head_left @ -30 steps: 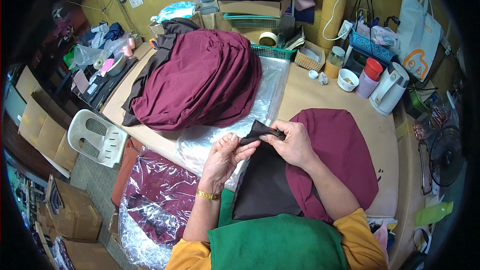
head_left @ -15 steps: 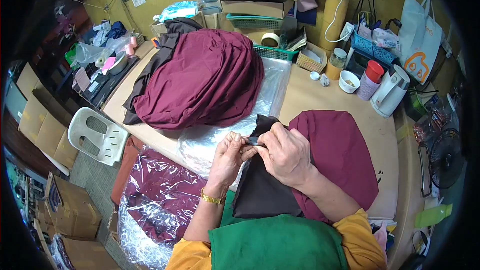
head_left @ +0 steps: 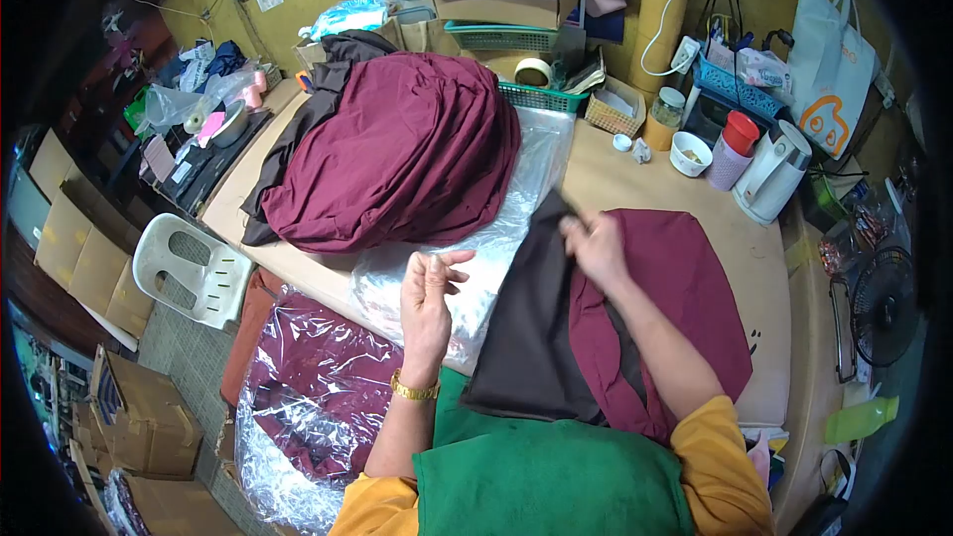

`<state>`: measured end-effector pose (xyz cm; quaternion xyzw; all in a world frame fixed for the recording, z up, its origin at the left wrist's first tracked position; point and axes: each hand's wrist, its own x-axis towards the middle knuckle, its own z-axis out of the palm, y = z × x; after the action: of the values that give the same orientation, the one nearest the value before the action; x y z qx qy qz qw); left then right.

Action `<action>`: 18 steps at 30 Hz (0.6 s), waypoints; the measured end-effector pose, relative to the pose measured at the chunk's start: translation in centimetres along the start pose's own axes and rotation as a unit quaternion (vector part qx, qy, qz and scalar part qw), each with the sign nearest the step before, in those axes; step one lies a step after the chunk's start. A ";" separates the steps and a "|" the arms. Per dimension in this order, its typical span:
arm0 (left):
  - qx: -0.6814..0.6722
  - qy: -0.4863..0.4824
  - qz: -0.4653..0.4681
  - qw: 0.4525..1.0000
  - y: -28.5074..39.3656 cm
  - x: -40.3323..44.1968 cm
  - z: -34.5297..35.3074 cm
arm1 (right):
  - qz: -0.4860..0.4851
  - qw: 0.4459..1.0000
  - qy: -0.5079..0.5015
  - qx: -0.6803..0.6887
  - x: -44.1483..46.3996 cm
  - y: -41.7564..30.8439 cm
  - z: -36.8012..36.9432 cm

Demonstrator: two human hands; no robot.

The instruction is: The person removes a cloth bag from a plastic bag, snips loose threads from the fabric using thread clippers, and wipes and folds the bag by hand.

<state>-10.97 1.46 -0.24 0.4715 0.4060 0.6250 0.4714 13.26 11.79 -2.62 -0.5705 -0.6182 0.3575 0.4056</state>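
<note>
My right hand [head_left: 598, 256] pinches the upper edge of a black cloth panel [head_left: 531, 337], raising it off the table. Joined to or lying against this panel is a maroon cloth piece [head_left: 685, 308], spread under and beside my right forearm. My left hand [head_left: 427, 300] is held up left of the panel, apart from it, fingers partly extended and nothing visible in them. Beyond my hands lies a large bundle of maroon cloth [head_left: 407, 154] with black cloth [head_left: 323, 104] along its left side.
Clear plastic sheets [head_left: 541, 154] lie under the bundle. Plastic-wrapped maroon cloth [head_left: 318, 387] is at lower left, near a white plastic chair [head_left: 194, 273]. A kettle [head_left: 772, 174], a white bowl [head_left: 691, 154] and baskets [head_left: 615, 111] line the back of the table [head_left: 615, 179].
My hands were together at the black cloth's edge, at a small dark item. They have parted: the left moved left without cloth, the right moved up and right, stretching the black panel upward.
</note>
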 end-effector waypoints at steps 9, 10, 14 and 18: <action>0.239 -0.065 -0.086 0.965 -3.1 -3.5 1.2 | -0.109 0.976 -0.163 -0.090 -5.5 -3.7 -1.5; 0.321 -0.031 -0.070 0.944 -5.0 -3.6 0.5 | -0.117 0.958 -0.180 -0.188 -7.3 -2.2 -0.5; 0.273 -0.093 -0.119 0.950 -5.0 -3.4 -0.7 | -0.169 0.897 -0.112 -0.393 -5.8 5.1 0.5; 0.324 0.045 -0.129 0.936 -2.7 -3.4 -5.1 | -0.169 0.915 -0.092 -0.356 -2.7 6.7 -1.8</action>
<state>-14.99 -1.53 -4.61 0.5132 0.6649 0.4139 0.3511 17.74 9.65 -8.14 -0.5286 -0.8263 0.0915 0.1713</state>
